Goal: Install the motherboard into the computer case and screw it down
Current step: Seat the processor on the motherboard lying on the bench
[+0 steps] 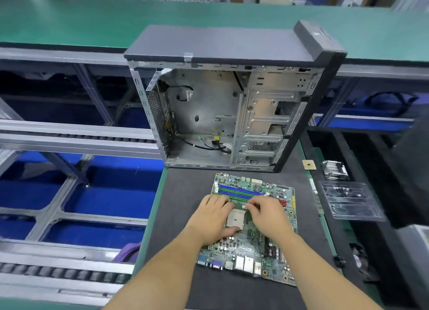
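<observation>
Lying flat on the dark mat (185, 193), the motherboard (250, 244) sits just in front of the case (222, 105), apart from it, with its port block toward the person and its blue and green memory slots (239, 191) toward the case. Both hands rest on the board's middle. The left hand (213, 219) lies palm down with its fingers spread and loosely bent over the board beside the socket (235, 219), its thumb along the socket's near edge; it grips nothing that can be seen. The right hand (267, 214) lies beside it, fingers curled down, with the fingertips (251, 205) pressed close together at the near edge of the memory slots; whether they pinch some small part there or only press on the board cannot be told.

The case stands upright at the mat's far end, its side panel off and the open side facing the person. Inside it are a bare metal tray, drive bays on the right, and loose cables (209, 142) lying along the bottom, some with green and yellow plugs. To the right of the mat, a clear plastic tray (350, 200) lies in a black bin. A green belt (92, 22) runs behind the case, and roller rails over blue bins are on the left.
</observation>
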The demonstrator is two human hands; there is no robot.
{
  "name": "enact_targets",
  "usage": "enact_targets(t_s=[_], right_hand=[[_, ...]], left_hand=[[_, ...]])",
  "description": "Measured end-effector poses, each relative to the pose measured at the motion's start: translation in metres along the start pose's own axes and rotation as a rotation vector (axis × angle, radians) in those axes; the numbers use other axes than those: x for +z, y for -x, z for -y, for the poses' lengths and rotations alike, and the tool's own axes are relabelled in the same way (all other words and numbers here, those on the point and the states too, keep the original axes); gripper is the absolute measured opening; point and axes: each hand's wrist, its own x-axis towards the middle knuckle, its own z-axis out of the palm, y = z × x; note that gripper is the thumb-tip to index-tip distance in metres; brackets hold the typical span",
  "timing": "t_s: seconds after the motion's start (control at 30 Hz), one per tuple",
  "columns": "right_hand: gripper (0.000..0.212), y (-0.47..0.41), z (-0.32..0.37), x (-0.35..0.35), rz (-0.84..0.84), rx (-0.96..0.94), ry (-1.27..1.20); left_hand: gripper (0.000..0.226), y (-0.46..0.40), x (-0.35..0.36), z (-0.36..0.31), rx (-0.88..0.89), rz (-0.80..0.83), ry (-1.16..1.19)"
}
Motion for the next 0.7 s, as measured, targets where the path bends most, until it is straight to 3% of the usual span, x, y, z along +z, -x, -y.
enact_targets(t_s=[0.27, 0.4, 0.57, 0.63, 0.7], right_hand=[[0.016, -0.003, -0.005, -0.005, 0.018, 0.030, -0.037], [0.006, -0.004, -0.008, -0.013, 0.061, 0.012, -0.129], [0.009, -0.021, -0.023, -0.044, 0.184, 0.035, -0.343], [0.012, -0.039, -0.041, -0.065, 0.040, 0.100, -0.370], [0.009, -0.060, -0.064, -0.087, -0.140, 0.180, -0.168]], left_hand=[[0.066, 0.003, 0.010, -0.025, -0.223, -0.059, 0.072], [0.060, -0.002, 0.002, -0.020, -0.176, -0.074, 0.002], [0.043, -0.039, -0.022, -0.042, -0.093, -0.107, -0.058], [0.042, -0.054, -0.025, -0.045, -0.073, -0.011, -0.020], [0.042, -0.062, -0.025, -0.043, -0.075, 0.050, -0.011]])
